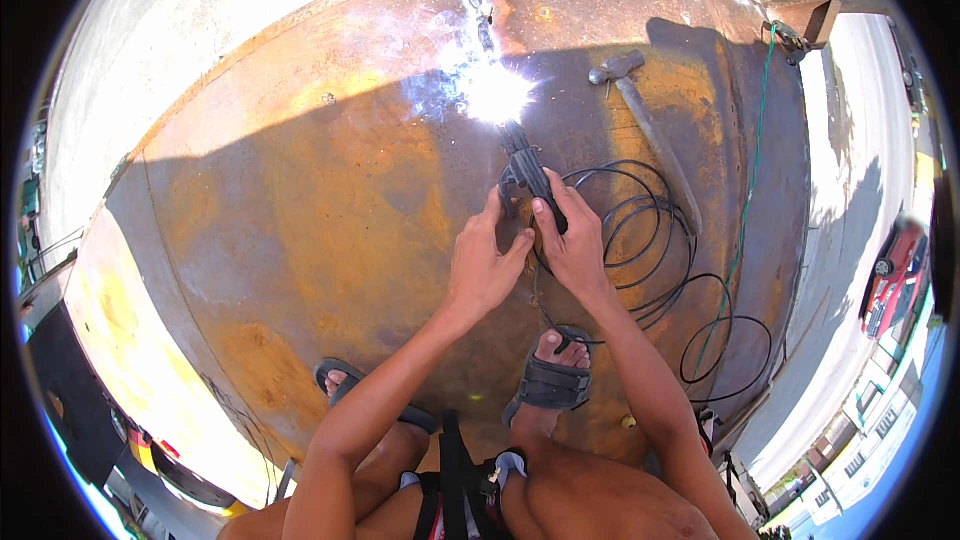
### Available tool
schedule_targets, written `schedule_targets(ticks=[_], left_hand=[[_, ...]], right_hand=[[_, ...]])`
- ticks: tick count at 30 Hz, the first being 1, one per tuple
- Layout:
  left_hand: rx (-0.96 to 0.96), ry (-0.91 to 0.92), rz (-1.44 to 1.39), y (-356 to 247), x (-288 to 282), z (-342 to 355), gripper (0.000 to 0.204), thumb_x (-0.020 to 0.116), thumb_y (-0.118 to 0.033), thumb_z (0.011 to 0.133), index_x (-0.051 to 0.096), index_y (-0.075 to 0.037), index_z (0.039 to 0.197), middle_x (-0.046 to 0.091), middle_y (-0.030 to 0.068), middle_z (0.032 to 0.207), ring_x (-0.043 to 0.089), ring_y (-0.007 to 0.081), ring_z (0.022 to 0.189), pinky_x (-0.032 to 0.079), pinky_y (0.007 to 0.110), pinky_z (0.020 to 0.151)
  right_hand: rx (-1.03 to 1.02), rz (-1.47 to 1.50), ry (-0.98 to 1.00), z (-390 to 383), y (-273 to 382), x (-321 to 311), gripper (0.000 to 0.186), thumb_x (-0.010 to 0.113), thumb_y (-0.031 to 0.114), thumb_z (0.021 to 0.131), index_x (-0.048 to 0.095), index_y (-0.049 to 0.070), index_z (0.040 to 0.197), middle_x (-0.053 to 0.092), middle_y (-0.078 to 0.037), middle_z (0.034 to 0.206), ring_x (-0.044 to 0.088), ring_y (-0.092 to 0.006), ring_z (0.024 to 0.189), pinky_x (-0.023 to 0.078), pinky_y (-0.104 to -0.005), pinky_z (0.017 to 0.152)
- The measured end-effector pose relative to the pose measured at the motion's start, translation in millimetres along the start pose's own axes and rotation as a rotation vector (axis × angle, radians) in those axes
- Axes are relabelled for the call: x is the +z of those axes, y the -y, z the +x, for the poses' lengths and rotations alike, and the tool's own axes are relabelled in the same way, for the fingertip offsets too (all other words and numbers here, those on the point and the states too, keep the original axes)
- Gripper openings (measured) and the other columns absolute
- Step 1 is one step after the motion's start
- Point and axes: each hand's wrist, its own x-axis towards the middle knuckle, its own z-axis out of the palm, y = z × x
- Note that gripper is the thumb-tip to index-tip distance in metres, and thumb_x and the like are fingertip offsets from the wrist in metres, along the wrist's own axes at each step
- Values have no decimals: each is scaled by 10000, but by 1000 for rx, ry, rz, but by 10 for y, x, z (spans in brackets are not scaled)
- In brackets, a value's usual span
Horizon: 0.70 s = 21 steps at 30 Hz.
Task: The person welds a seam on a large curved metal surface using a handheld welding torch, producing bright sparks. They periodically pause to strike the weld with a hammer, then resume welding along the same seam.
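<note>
A black welding electrode holder points away from me, with a blinding white arc just past its tip. My right hand is closed around its handle. From the left, the curled fingers of my left hand steady the holder at its lever, thumb apart from the index finger. A lumpy weld seam runs from the glare toward the far edge of a rusty curved metal plate. Glare hides the electrode's end and the spot being welded.
On the plate's right lie a hammer, a coiled black cable and a green cord. A clamp grips the far right corner. My sandalled feet stand on the plate. A red car is beyond.
</note>
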Motion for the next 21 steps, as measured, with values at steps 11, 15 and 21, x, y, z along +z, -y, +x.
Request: schedule_targets(ticks=[11,15,21], left_hand=[[4,2,-19,8,7,2,635,728,-236,980,502,14,1519,711,307,1234,672,466,1187,522,522,1020],[-11,-3,-10,-25,-9,-8,643,730,-239,982,499,14,1526,712,305,1238,673,463,1192,523,522,1018],[36,-60,20,-2,7,-3,719,738,-227,976,464,71,1571,702,340,1250,694,467,1181,538,501,1021]], right_hand=[[1,-16,1,2,-4,2,435,639,155,1081,590,-66,1453,704,-258,1092,719,-436,978,555,-483,855],[16,-14,13,13,22,-8,445,641,159,1080,589,-76,1454,705,-264,1091,723,-436,973,559,-483,851],[0,-10,-15,-4,-13,20,449,648,165,1078,592,-80,1450,705,-264,1105,728,-423,986,563,-471,863]])
